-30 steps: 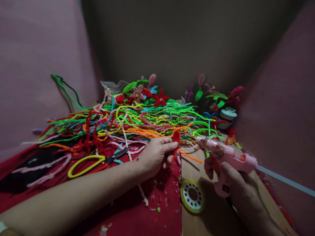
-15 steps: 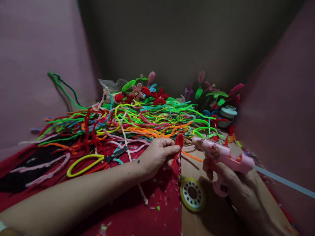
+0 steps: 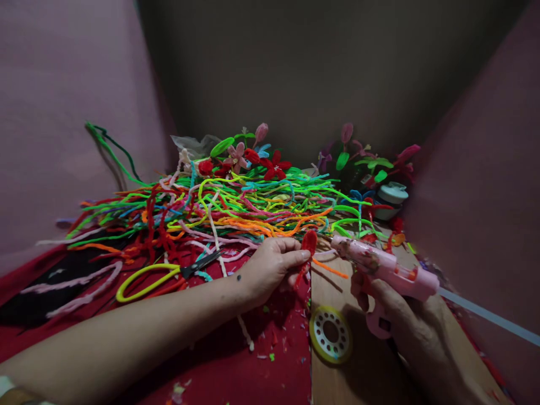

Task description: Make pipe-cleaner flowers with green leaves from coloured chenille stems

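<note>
My left hand (image 3: 276, 264) pinches a red pipe cleaner loop (image 3: 310, 242) between thumb and fingers, its rounded end pointing up. My right hand (image 3: 400, 306) is wrapped round the handle of a pink hot glue gun (image 3: 382, 261). A long whitish glue stick (image 3: 489, 315) juts from the gun's back. The gun's nozzle points left toward the red loop, a short gap apart from it. An orange pipe cleaner piece (image 3: 331, 269) lies just beneath, between the two hands. Below them a yellow-rimmed tape roll (image 3: 331, 336) lies flat on the wooden board (image 3: 358, 388).
A heap of colourful pipe cleaners (image 3: 253, 202) spreads across the back. Scissors with yellow handles (image 3: 147, 281) lie left on the red cloth (image 3: 236, 371). Fuzzy flowers (image 3: 276, 166) stand behind the heap. A pale-lidded container (image 3: 392, 194) is at the right, near the wall.
Almost nothing differs. The whole view has shifted slightly, and both hands keep their hold on the red loop and the glue gun.
</note>
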Tool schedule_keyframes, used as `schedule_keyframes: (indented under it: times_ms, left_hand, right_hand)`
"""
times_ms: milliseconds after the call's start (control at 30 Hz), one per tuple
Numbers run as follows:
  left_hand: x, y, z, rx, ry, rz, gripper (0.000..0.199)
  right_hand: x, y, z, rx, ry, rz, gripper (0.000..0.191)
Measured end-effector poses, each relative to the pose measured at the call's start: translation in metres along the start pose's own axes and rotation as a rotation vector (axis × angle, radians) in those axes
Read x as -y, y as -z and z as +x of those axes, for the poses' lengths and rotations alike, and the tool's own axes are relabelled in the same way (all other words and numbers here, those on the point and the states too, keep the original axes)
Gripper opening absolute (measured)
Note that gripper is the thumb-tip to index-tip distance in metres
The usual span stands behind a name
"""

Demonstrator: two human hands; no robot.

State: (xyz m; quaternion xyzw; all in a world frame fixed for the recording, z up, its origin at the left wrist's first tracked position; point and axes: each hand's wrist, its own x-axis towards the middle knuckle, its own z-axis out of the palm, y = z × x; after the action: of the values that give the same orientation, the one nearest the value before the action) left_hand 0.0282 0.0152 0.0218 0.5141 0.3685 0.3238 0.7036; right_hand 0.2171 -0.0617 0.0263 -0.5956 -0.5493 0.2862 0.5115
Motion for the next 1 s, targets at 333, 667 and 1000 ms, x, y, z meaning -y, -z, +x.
schedule_keyframes:
  times_ms: [333,667,1000]
  left_hand:
    - [0.0,0.0,0.001,-0.022,-0.031,0.029,0.026]
    - [-0.003,-0.001,-0.001,-0.016,-0.023,0.029,0.026]
    - [-0.002,-0.002,-0.001,-0.015,-0.011,0.041,0.026]
  right_hand:
    - [-0.012,0.001,-0.001,-0.008,-0.073,-0.005,0.023]
    - [0.002,0.001,-0.002,-0.034,-0.08,-0.057,0.027]
    - [0.0,-0.002,-0.002,-0.059,-0.037,-0.039,0.019]
